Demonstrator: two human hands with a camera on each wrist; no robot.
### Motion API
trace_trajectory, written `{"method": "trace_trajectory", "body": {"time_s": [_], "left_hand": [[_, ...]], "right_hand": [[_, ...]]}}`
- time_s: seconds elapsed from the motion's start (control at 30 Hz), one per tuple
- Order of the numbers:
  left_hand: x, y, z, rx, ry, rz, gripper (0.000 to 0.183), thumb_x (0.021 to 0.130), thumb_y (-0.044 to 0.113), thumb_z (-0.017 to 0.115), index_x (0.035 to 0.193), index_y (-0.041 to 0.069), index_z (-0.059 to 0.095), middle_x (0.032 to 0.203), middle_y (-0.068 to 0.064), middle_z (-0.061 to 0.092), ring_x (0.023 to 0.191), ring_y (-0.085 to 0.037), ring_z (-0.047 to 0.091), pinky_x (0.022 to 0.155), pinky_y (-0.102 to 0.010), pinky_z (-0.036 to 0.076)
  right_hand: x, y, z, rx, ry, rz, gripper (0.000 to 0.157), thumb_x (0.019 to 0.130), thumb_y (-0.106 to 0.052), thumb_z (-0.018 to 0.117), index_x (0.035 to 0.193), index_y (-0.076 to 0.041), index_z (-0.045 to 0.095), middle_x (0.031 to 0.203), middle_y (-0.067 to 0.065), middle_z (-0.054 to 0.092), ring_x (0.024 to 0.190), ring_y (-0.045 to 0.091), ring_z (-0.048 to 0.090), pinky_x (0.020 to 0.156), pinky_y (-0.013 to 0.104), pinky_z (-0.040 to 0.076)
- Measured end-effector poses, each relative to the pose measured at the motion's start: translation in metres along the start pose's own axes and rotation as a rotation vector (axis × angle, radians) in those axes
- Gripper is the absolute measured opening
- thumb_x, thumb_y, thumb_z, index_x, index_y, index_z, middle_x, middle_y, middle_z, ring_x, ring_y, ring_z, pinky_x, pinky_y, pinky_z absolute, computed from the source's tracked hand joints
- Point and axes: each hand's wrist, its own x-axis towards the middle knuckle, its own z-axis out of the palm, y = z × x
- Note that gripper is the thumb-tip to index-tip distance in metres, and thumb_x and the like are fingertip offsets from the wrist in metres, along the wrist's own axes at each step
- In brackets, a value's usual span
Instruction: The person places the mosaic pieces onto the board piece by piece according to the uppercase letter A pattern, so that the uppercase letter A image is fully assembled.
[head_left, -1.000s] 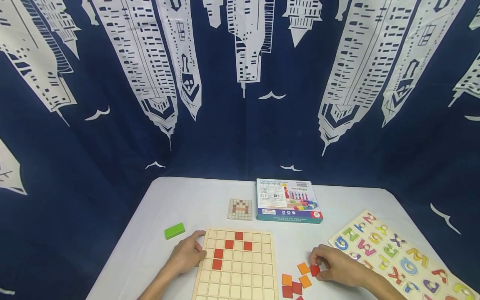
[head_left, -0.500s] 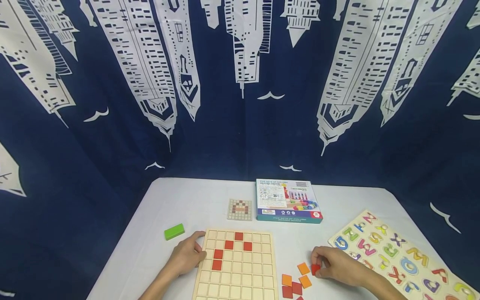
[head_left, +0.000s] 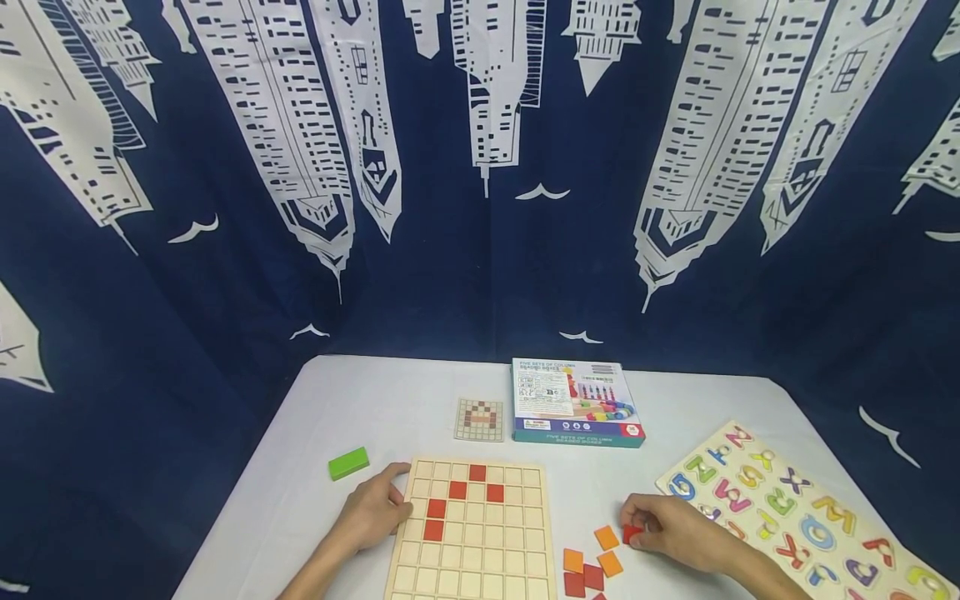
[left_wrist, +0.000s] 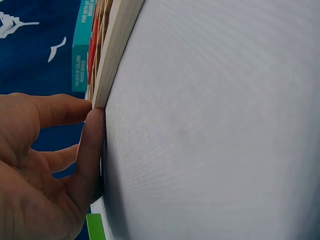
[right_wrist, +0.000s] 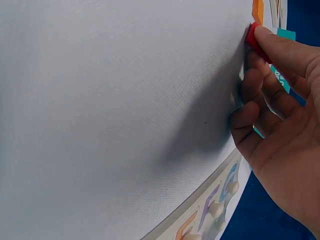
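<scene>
My left hand (head_left: 372,506) rests at the upper left of a wooden grid board (head_left: 510,533), with its index finger at the corner and its thumb against the side edge. Up close in the left wrist view, those fingertips (left_wrist: 95,117) touch the board's edge (left_wrist: 107,75). Several red tiles (head_left: 433,529) sit in the board's squares. My right hand (head_left: 678,529) pinches a red square tile (head_left: 630,532) between thumb and fingers, right of the board. In the right wrist view this tile (right_wrist: 256,44) stands tilted under the thumb, the other fingers curled below.
Loose orange tiles (head_left: 610,564) and red tiles (head_left: 574,584) lie between board and right hand. A small pattern card (head_left: 480,419) and a flat box (head_left: 577,404) are behind. A green block (head_left: 348,463) lies left; an alphabet puzzle board (head_left: 806,517) lies right.
My right hand barely shifts, and the red tile between its fingers tilts up slightly. My left hand keeps its place at the board.
</scene>
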Motion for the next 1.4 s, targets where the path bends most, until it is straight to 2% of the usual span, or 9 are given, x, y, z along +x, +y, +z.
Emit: {"method": "trace_trajectory", "body": {"time_s": [0.3,0.9,1.13,1.4], "left_hand": [[0.001,-0.002,0.0,-0.003,0.001,-0.006,0.066,0.081,0.006,0.073,0.142,-0.003,0.05,0.08,-0.005,0.059,0.057,-0.013,0.061,0.05,-0.03,0.049],[0.002,-0.002,0.001,-0.006,0.008,-0.024,0.067,0.08,0.007,0.074,0.142,-0.003,0.05,0.079,-0.005,0.059,0.059,-0.014,0.06,0.051,-0.03,0.049],[0.001,-0.002,0.001,-0.004,0.008,-0.025,0.067,0.081,0.007,0.073,0.142,-0.003,0.05,0.08,-0.005,0.059,0.059,-0.014,0.06,0.051,-0.031,0.049],[0.001,-0.002,0.001,-0.003,0.008,-0.016,0.067,0.08,0.007,0.073,0.142,-0.002,0.05,0.08,-0.005,0.059,0.058,-0.013,0.061,0.051,-0.03,0.049]], "right_hand": [[0.0,0.0,-0.003,0.016,-0.004,0.013,0.006,0.095,-0.022,0.069,0.1,-0.022,0.069,0.085,-0.009,0.063,0.076,0.005,0.056,0.065,0.022,0.043],[0.006,-0.001,-0.002,0.078,0.035,0.022,0.01,0.097,-0.021,0.065,0.103,-0.016,0.069,0.083,-0.006,0.064,0.075,0.006,0.057,0.066,0.021,0.046],[0.014,-0.003,0.001,0.093,0.033,-0.006,0.01,0.098,-0.023,0.064,0.104,-0.017,0.069,0.083,-0.007,0.065,0.074,0.006,0.058,0.065,0.022,0.046],[0.024,-0.012,0.005,0.055,0.049,-0.014,0.01,0.097,-0.027,0.066,0.103,-0.02,0.07,0.084,-0.009,0.065,0.077,0.007,0.059,0.068,0.022,0.044]]}}
